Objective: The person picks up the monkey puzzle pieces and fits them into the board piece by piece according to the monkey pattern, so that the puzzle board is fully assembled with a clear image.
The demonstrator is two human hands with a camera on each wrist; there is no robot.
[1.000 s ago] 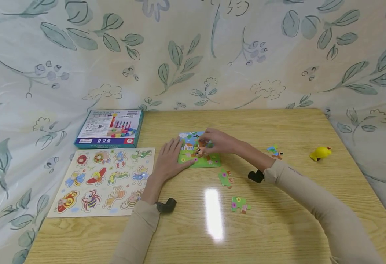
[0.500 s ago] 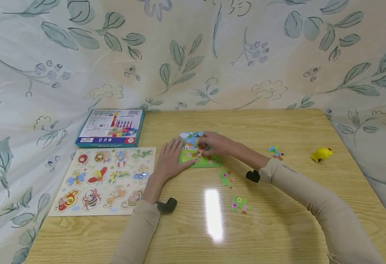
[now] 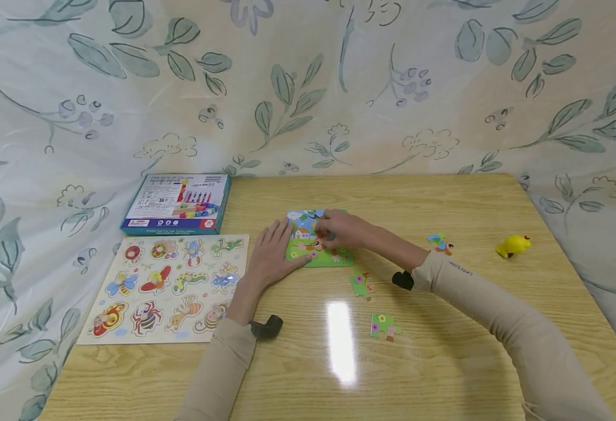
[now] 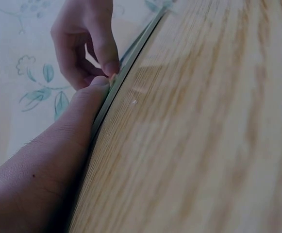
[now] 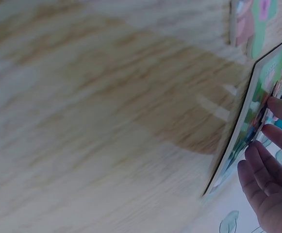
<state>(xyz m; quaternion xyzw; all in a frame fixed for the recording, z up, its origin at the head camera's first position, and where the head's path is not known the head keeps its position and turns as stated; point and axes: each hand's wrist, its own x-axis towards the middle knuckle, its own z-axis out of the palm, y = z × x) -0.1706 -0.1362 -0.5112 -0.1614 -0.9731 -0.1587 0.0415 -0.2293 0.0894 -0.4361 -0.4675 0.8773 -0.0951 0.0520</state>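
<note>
A small picture puzzle [image 3: 299, 257], with a house and a brown animal on green, lies on the table. My left hand [image 3: 271, 257] rests along its left edge, fingers extended and the thumb reaching over the lower border. Over the puzzle's right half, my right hand [image 3: 343, 229] pinches a small puzzle piece [image 5: 280, 124] between thumb and forefinger, down at the picture's surface. Much of that piece is hidden by the fingers. Loose puzzle pieces lie nearby: a green one [image 3: 361, 285] just below the puzzle, another green one [image 3: 384, 326] nearer, and a blue-and-brown one [image 3: 439, 243] to the right.
At the left lies a wooden board [image 3: 165, 289] with several insect shapes, behind which sits a flat toy box [image 3: 175, 204]. A yellow toy [image 3: 514, 245] stands toward the table's right edge. A floral cloth [image 3: 308, 111] hangs behind the table.
The right hand has shifted slightly left and lower over the puzzle, then stayed nearly still. The left hand keeps its place on the edge.
</note>
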